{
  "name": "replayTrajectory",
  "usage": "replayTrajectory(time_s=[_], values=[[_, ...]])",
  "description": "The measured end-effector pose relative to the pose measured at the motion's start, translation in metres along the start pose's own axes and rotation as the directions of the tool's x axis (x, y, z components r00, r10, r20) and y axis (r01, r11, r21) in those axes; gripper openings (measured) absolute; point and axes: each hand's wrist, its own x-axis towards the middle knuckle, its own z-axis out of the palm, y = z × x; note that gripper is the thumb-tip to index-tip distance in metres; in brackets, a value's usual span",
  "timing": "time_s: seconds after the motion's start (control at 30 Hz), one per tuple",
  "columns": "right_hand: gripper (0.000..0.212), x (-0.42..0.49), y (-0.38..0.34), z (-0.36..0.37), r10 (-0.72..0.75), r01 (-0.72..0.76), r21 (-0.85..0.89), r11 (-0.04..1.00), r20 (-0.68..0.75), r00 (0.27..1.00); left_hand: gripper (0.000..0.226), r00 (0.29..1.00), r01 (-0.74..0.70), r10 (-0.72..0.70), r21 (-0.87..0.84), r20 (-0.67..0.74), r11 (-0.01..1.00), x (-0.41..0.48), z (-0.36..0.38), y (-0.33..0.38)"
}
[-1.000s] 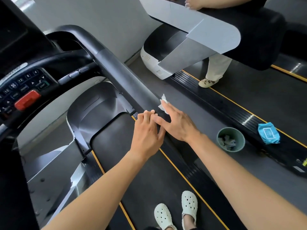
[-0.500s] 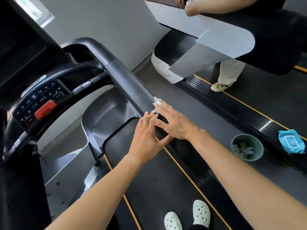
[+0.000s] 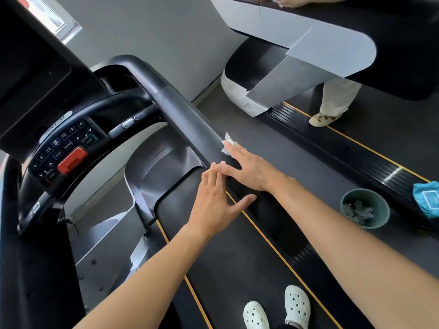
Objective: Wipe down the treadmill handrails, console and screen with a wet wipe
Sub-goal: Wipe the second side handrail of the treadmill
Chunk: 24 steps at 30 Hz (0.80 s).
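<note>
My right hand (image 3: 251, 168) lies flat on the dark right handrail (image 3: 180, 110) and presses a white wet wipe (image 3: 228, 144) under its straight fingers; a corner of the wipe sticks out ahead of the fingertips. My left hand (image 3: 215, 201) rests beside it with fingers straight, its fingertips touching the rail next to my right thumb. The console (image 3: 59, 148) with number keys and a red stop clip sits at the left, below the dark screen (image 3: 31, 84).
A green bin (image 3: 364, 207) with used wipes stands on the floor at the right, next to a blue wipe pack (image 3: 427, 199) on the neighbouring treadmill. Another person stands on that treadmill (image 3: 332, 100). My white clogs (image 3: 276, 307) are on the belt.
My right hand has slid the wipe a little further up the handrail, and my left hand followed beside it. The view has turned, bringing more of the console and screen into sight.
</note>
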Motion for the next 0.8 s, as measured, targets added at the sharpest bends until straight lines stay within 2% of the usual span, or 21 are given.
replayTrajectory(time_s=[0.23,0.33,0.47,0.67,0.8], values=[[0.07,-0.033,0.02,0.011,-0.023,0.024,0.041,0.999,-0.027,0.999,0.099,0.998,-0.007,0.002,-0.086,-0.059,0.996,0.0,0.007,-0.007],[0.067,-0.023,0.016,0.005,0.012,-0.012,0.036,0.999,-0.006,1.0,0.096,0.998,-0.005,-0.001,-0.09,-0.057,0.996,-0.001,0.009,-0.007],[0.071,-0.006,0.008,0.002,0.035,-0.033,0.09,0.995,-0.018,0.999,0.089,0.999,0.003,-0.008,-0.095,-0.047,0.995,-0.002,0.007,-0.005],[0.08,-0.035,0.034,0.016,-0.014,0.018,0.129,0.991,-0.027,1.0,0.098,0.998,0.028,-0.033,-0.106,-0.046,0.994,-0.002,0.007,-0.005],[0.084,-0.028,0.035,0.01,0.065,-0.067,0.125,0.99,0.023,0.998,0.099,0.998,0.034,-0.039,-0.109,-0.046,0.993,-0.004,0.007,-0.003]])
